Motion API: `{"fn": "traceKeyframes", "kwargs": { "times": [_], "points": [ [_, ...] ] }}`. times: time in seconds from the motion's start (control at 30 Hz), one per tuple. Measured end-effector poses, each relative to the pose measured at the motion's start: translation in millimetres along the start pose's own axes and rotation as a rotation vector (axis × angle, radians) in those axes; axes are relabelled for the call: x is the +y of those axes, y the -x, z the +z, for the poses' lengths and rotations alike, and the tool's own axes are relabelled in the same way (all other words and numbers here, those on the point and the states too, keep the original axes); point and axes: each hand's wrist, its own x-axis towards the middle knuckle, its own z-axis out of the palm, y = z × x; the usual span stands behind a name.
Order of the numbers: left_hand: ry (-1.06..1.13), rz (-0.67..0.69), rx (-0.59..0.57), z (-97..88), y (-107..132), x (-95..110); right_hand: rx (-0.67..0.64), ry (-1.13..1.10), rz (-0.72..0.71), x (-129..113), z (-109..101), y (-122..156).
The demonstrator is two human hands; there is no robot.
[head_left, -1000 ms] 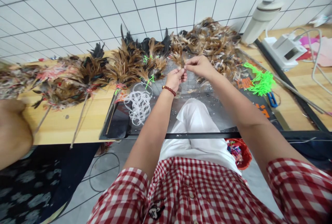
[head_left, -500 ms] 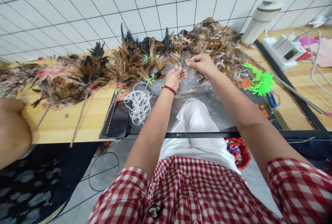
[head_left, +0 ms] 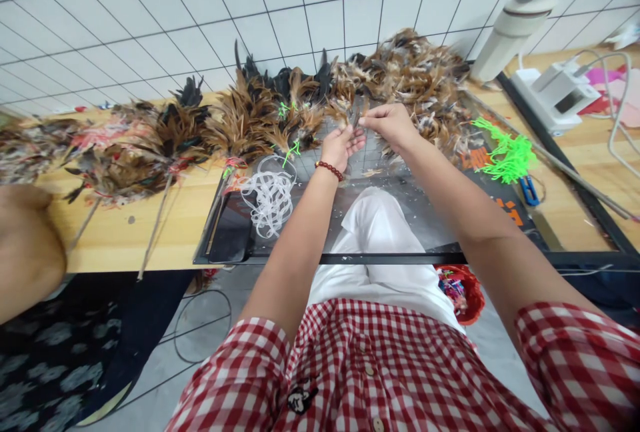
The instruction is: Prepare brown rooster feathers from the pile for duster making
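Note:
Above the dark glass tabletop point(head_left: 400, 209), my two hands meet close together. My left hand point(head_left: 343, 145), palm turned up, pinches a few small brown feathers point(head_left: 354, 115) between thumb and fingers. From the right, my right hand point(head_left: 390, 124) closes thumb and forefinger at the same feathers, its fingertips almost touching those of the left. Just behind lies a large heap of loose brown feathers point(head_left: 410, 75). Bundles of brown and black feathers point(head_left: 245, 122), some tied with green string point(head_left: 291, 151), lie to the left of my hands.
A coil of clear strip point(head_left: 270, 199) and a dark phone point(head_left: 230, 229) lie at left; green yarn point(head_left: 510, 155), a blue cutter point(head_left: 529, 191), a power strip point(head_left: 555, 95) and a bottle point(head_left: 510, 35) at right. A co-worker's arm point(head_left: 27, 252) rests far left. A red basket point(head_left: 473, 299) stands below.
The view has shifted slightly, so everything sits a little further right. My hands stay together at the feathers, with only small finger movement.

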Motion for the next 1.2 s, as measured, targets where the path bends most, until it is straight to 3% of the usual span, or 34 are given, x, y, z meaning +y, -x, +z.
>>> {"fn": "traceKeyframes", "kwargs": {
  "times": [0.33, 0.53, 0.67, 0.8, 0.97, 1.07, 1.2],
  "points": [
    [-0.083, -0.006, -0.035, 1.1, 3.8, 2.9, -0.007, -0.01, -0.016, 3.8, 8.6, 4.8],
    [-0.143, 0.006, -0.097, -0.5, 5.8, 2.2, -0.033, -0.005, 0.095, 0.0, 3.7, 2.5],
    [-0.203, 0.018, -0.085, 1.8, 6.6, -0.4, -0.123, 0.216, -0.009, 1.4, -22.4, -7.1],
    [-0.156, 0.028, -0.051, 2.4, 5.0, -1.4, -0.221, 0.685, -0.169, 7.1, -49.9, -15.8],
    [-0.122, 0.027, -0.039, -0.7, 2.8, 0.1, -0.339, 1.075, -0.189, 13.8, -52.9, -13.0],
    [-0.086, 0.01, -0.019, -1.6, 2.3, 0.6, -0.315, 1.114, -0.231, 9.3, -51.5, -11.6],
    [-0.063, 0.009, 0.011, -0.9, 2.0, 0.1, -0.327, 0.932, -0.25, -2.8, -51.9, -10.7]
  ]
}}
